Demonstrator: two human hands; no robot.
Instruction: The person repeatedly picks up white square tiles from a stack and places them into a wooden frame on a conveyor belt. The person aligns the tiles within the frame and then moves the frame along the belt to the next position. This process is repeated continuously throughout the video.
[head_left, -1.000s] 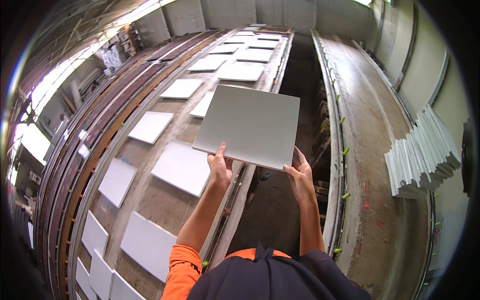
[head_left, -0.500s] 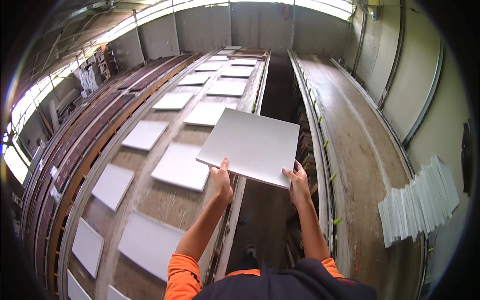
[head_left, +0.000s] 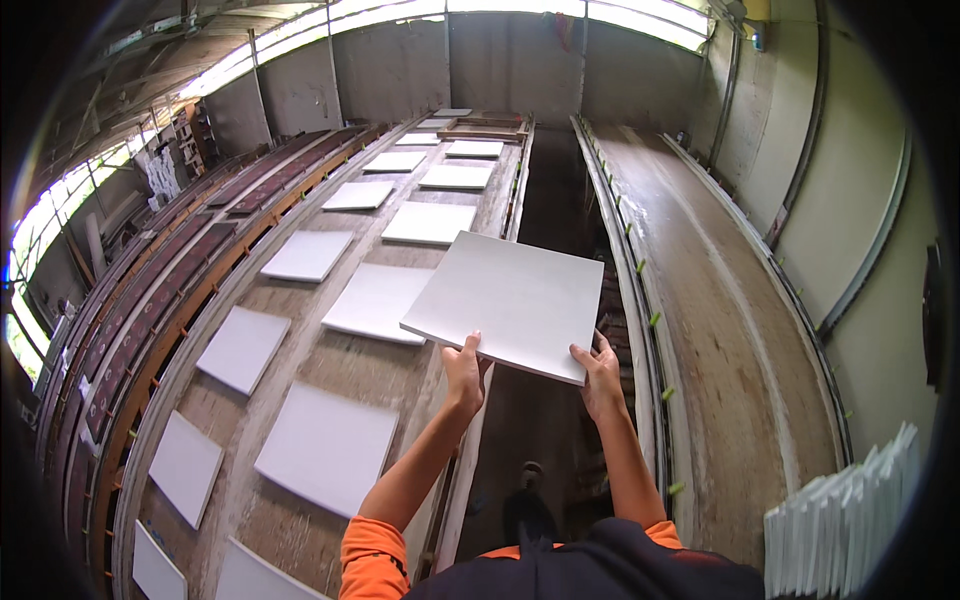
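A white rectangular panel (head_left: 510, 300) is held out in front of me, its broad face up and its near edge toward my body. My left hand (head_left: 464, 372) closes on that near edge left of the middle, thumb on top. Close to the near right corner, my right hand (head_left: 600, 375) grips the same panel, also with the thumb on top. The fingers beneath are mostly hidden. Similar white panels lie flat in two rows on the long table (head_left: 300, 440) to my left; a nearby one (head_left: 378, 302) is partly covered by the held panel.
A second long table (head_left: 700, 300) runs along the right wall, with green clips on its edge. White panels stand in a tight row (head_left: 845, 520) at its near right end. Between the tables is a dark, narrow aisle (head_left: 520, 430). Further tables with dark red surfaces (head_left: 160, 310) stand far left.
My view has moved forward along the aisle: the laid-out panels and the standing row have slid nearer. Both hands still hold the panel, the left one slightly closer to its middle.
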